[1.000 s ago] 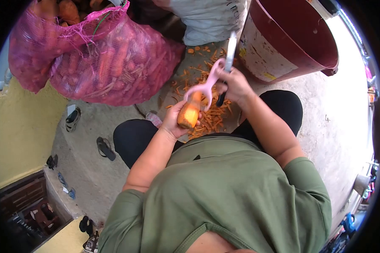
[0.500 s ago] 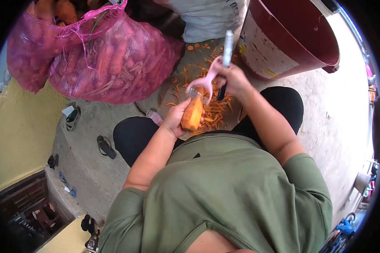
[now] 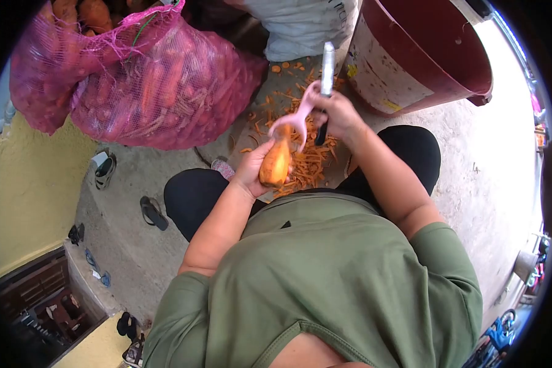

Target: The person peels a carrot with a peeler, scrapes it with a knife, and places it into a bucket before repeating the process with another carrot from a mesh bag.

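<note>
In my left hand is a thick orange carrot, partly peeled, its narrow end pointing away from me. My right hand grips a pink Y-shaped peeler, whose forked head overlaps the carrot's far end in this view. The same right hand also holds a knife; the silver blade sticks up past the fist and the black handle end shows below it. Orange peelings lie scattered on the ground between my legs, under both hands.
Pink mesh sacks full of carrots stand at the far left. Beyond the peelings is a white sack, with a large dark red bucket to its right. Sandals lie on the concrete by a yellow wall.
The carrot has turned a little in my left hand and shifted slightly left. My right hand, with peeler and knife, has barely moved.
</note>
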A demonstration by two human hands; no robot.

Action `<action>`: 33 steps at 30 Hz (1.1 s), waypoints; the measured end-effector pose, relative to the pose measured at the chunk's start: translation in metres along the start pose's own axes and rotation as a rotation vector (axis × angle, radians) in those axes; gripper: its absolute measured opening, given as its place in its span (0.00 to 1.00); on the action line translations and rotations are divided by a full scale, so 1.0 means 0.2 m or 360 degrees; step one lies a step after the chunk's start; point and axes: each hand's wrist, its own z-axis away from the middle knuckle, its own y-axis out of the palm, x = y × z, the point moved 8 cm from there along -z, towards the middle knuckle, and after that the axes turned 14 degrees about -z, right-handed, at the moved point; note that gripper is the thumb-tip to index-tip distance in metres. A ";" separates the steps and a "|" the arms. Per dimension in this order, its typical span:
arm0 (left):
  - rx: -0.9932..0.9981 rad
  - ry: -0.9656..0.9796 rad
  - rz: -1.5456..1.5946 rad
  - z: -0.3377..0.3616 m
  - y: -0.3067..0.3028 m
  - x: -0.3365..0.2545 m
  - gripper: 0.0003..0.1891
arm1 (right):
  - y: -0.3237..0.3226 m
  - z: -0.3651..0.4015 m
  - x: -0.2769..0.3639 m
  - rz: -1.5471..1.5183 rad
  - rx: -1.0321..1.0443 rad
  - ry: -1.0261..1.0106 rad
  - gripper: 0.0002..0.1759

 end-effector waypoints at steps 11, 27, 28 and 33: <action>-0.0101 -0.0107 -0.0037 -0.01 -0.01 0.05 0.19 | 0.08 0.05 -0.04 0.0032 0.0130 0.0043 0.06; 0.0006 -0.0122 0.0067 -0.01 0.02 0.06 0.19 | -0.20 -0.09 0.17 -0.0039 -0.0177 -0.0312 0.05; -0.0034 -0.0127 0.0073 -0.01 0.00 0.06 0.19 | -0.15 -0.06 0.18 -0.0074 -0.0182 -0.0316 0.07; -0.0165 -0.0173 -0.0020 0.00 0.02 0.04 0.20 | 0.16 0.11 -0.11 -0.0100 0.0438 0.0272 0.06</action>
